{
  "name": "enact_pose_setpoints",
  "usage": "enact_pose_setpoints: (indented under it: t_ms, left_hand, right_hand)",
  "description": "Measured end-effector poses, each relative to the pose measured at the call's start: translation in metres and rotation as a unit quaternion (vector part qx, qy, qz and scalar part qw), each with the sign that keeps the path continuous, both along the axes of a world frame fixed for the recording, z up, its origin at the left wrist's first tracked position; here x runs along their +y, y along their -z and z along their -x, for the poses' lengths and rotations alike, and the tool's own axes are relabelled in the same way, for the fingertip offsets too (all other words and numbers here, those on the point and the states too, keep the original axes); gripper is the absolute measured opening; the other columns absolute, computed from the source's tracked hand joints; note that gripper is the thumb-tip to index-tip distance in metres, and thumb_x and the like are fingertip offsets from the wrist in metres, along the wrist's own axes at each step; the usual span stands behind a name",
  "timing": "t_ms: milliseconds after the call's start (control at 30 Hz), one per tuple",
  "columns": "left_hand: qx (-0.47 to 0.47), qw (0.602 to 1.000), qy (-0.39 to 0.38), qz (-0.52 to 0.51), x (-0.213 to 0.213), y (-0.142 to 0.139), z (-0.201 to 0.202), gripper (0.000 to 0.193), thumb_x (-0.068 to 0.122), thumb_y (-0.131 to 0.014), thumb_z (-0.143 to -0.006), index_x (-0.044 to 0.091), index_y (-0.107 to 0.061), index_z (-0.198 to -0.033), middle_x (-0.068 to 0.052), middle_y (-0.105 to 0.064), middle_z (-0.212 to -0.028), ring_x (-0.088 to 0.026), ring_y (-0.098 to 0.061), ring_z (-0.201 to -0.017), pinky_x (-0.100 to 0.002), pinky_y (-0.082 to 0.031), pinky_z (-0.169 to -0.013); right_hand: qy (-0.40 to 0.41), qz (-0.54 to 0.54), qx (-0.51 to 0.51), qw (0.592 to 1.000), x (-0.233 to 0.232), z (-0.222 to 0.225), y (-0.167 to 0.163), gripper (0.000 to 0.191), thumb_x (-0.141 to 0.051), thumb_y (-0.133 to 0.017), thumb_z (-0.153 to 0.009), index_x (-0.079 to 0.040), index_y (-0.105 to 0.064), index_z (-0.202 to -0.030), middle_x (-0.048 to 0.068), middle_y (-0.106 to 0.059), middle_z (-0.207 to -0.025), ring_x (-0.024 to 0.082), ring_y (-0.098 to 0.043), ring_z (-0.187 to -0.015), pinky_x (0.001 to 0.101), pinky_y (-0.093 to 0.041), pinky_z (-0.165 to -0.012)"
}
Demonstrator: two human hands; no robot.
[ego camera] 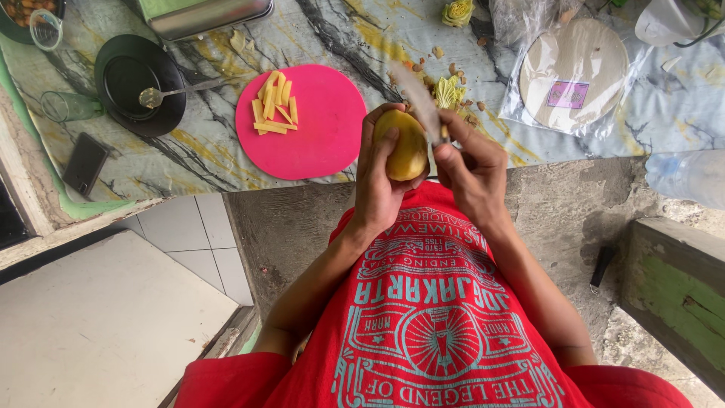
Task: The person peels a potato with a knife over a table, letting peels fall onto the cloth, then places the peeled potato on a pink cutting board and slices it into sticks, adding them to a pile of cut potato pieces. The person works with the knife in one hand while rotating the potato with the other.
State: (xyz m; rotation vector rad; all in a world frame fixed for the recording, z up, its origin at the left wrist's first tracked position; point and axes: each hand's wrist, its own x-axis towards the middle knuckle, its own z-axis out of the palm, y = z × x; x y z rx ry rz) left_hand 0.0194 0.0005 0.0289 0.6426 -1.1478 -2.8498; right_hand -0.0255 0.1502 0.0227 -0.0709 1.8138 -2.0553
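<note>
Mango [408, 147] upright in left hand [375, 181] — long axis up-down.

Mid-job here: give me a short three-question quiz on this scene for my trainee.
1. True or false: the left hand grips the potato.
2. What does the right hand hold? A) spoon B) knife C) glass
3. Fill in: the yellow cut sticks lie on a round ____ cutting board.

Key: 1 true; 2 B; 3 pink.
</note>
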Motion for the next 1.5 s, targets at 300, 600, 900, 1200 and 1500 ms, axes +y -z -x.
enact_pose_setpoints:
  t_ms: [300,600,900,1200,1500]
  left_hand:
    - [0.036,0.998,0.012,-0.054,-0.015,0.002,0.004,0.035,0.028,-0.044,-0.112,0.010,-0.044,-0.141,-0.014,-0.063,-0.118,-0.014,-0.052,-0.059,-0.022,-0.032,-0.043]
    - [0.055,0.998,0.007,-0.027,-0.019,0.001,0.004,0.032,0.029,-0.049,-0.111,0.012,-0.044,-0.138,-0.014,-0.062,-0.122,-0.016,-0.055,-0.063,-0.023,-0.033,-0.044]
    - [0.012,0.990,-0.023,0.141,-0.015,-0.006,0.004,0.050,0.032,-0.053,-0.111,0.017,-0.032,-0.154,-0.008,-0.048,-0.145,-0.018,-0.060,-0.126,-0.030,-0.064,-0.092]
    - [0.123,0.977,0.027,0.174,-0.017,-0.006,-0.003,0.057,0.033,-0.048,-0.116,0.012,-0.022,-0.162,-0.019,-0.046,-0.158,-0.025,-0.049,-0.142,-0.041,-0.048,-0.124]
    - [0.141,0.958,0.020,0.248,-0.013,0.004,-0.005,0.058,0.028,-0.048,-0.117,0.008,-0.019,-0.163,-0.022,-0.044,-0.154,-0.029,-0.047,-0.144,-0.039,-0.047,-0.120]
  right_hand:
    - [-0.044,-0.191,0.043,0.980,0.018,0.029,-0.008,0.057,-0.032,-0.066,-0.106,-0.013,-0.051,-0.158,-0.002,-0.062,-0.085,0.003,-0.046,-0.059,0.0209,-0.035,-0.047]
    - [-0.036,-0.217,0.010,0.975,0.032,0.026,-0.009,0.052,-0.034,-0.070,-0.104,-0.007,-0.043,-0.140,0.003,-0.066,-0.081,0.004,-0.057,-0.061,0.0229,-0.041,-0.049]
    - [-0.132,-0.183,0.104,0.969,0.034,0.023,-0.031,0.063,-0.035,-0.072,-0.099,-0.007,-0.047,-0.150,0.009,-0.072,-0.102,0.009,-0.067,-0.076,0.0259,-0.053,-0.062]
    - [-0.220,-0.183,0.093,0.954,0.016,0.017,-0.049,0.077,-0.032,-0.078,-0.091,-0.016,-0.045,-0.158,0.008,-0.069,-0.095,0.010,-0.067,-0.073,0.0273,-0.054,-0.063]
    - [-0.239,-0.202,0.084,0.946,0.019,0.017,-0.047,0.080,-0.035,-0.077,-0.088,-0.017,-0.044,-0.159,0.008,-0.066,-0.090,0.009,-0.055,-0.063,0.0285,-0.047,-0.058]
